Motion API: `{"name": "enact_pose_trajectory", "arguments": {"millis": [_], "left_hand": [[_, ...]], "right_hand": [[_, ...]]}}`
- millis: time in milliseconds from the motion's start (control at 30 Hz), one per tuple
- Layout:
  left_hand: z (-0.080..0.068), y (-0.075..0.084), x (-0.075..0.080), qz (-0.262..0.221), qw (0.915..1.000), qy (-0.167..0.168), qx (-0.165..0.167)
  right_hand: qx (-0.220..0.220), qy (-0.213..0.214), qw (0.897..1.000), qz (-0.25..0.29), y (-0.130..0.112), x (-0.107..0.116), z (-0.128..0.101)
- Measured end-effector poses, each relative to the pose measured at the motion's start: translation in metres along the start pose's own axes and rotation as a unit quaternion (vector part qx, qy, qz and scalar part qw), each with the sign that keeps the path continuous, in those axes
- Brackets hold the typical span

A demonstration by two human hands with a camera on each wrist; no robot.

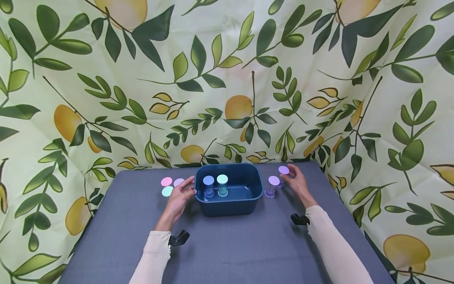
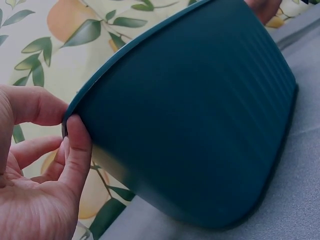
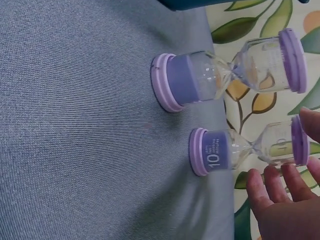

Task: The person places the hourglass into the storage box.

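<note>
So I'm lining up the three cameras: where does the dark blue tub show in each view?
Head: blue tub at table centre, between both hands.
Left wrist: fills the frame, left hand pinching its rim.
Right wrist: only a corner at the top edge.
Shared landmark: grey table.

Both forearms reach forward in pale sleeves. The left hand (image 1: 180, 196) pinches with thumb and forefinger. The right hand (image 1: 297, 182) is spread, fingers relaxed.

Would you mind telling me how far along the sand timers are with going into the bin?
Two timers already stand in the bin. The right hand is at the far purple timer; the left hand pinches the bin's rim. Still outside: two purple timers to its right and three to its left.
</note>
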State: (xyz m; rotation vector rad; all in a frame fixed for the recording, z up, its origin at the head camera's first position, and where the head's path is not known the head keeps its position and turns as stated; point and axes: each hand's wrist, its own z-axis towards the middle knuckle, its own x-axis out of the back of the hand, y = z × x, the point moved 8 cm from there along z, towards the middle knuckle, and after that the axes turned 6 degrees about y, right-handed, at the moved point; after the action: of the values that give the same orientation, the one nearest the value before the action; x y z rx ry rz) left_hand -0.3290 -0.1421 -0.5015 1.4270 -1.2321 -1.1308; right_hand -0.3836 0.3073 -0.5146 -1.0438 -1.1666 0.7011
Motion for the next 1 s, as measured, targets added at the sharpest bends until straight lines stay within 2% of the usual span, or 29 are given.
{"name": "enact_pose_trajectory", "arguments": {"millis": [333,567,1000], "left_hand": [[-0.0024,-0.001,0.0012,0.002,1.0,0.004,0.003],[-0.0016,-0.0012,0.0007,0.008,1.0,0.003,0.004],[-0.0009,-0.0019,0.0008,0.007,1.0,-0.003,-0.001]], "right_hand": [[-0.008,-0.004,1.0,0.019,0.0067,-0.0084,0.0009],[0.02,0.017,0.999,0.031,0.0022,-0.0067,-0.004],[-0.016,0.016,0.999,0.027,0.0094,-0.0092,0.0038]]}}
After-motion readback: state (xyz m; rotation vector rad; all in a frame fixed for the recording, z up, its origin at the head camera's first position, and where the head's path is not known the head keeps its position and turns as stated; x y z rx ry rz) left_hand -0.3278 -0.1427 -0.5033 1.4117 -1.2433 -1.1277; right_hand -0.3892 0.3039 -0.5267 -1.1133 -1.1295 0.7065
